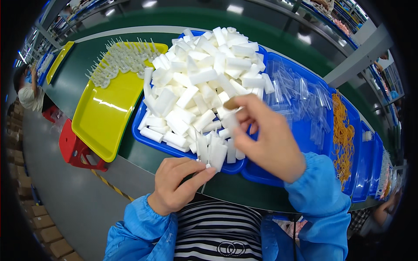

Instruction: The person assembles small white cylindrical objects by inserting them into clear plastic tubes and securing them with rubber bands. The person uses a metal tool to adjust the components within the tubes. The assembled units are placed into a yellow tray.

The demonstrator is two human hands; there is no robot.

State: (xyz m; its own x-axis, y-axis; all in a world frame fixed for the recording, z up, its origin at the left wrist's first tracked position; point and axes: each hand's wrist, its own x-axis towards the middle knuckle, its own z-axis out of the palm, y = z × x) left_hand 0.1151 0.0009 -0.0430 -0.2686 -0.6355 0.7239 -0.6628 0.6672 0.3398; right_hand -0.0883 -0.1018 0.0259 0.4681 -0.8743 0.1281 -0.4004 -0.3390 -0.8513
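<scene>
My left hand (178, 180) is closed at the front edge of the blue tray (150, 142). Thumb and fingers pinch thin pale stems with small white ends (208, 165), and white foam pieces (218, 153) stand right above the fingertips. Whether those foam pieces sit on the stems I cannot tell. Above the tray's right side, my right hand (272, 141) pinches a white foam piece (231, 121), slightly blurred. A brown cover shows at a fingertip of that hand. A tall heap of white foam pieces (196, 82) fills the tray.
A yellow tray (102, 113) at left bears several pale stemmed parts (124, 58). Right of the foam lies a blue tray (261, 172) with clear plastic tubes (300, 98), then orange rubber bands (343, 135) in another tray. A red stool (72, 141) stands left of the green table (141, 158).
</scene>
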